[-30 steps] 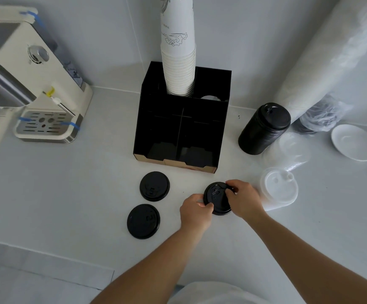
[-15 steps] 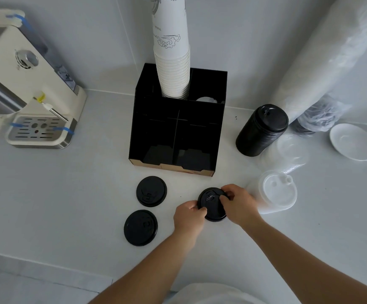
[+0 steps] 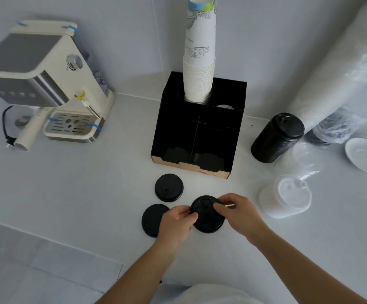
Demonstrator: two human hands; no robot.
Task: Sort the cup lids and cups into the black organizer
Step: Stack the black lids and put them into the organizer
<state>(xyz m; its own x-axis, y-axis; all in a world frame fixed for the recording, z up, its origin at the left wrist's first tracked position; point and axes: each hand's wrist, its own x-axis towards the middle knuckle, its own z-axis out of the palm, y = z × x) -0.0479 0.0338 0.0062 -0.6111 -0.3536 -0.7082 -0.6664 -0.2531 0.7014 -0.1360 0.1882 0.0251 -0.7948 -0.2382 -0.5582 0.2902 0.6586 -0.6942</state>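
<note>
The black organizer (image 3: 200, 137) stands at the back of the white counter with a tall stack of white paper cups (image 3: 200, 69) in its rear left slot. Both hands hold one black cup lid (image 3: 207, 218) just above the counter: my left hand (image 3: 176, 222) pinches its left edge, my right hand (image 3: 237, 211) grips its right side. Two more black lids lie flat, one (image 3: 169, 187) in front of the organizer, the other (image 3: 153, 219) partly under my left hand.
A stack of black lids (image 3: 276, 137) stands right of the organizer, with clear lids (image 3: 287, 198) and clear cups beside it. A white saucer (image 3: 366, 159) and a wrapped sleeve of cups (image 3: 342, 69) are far right. A coffee machine (image 3: 44, 84) sits at the left.
Both hands have carried the black lid a little to the left, closer to the two loose lids. My left hand now overlaps the nearer lid.
</note>
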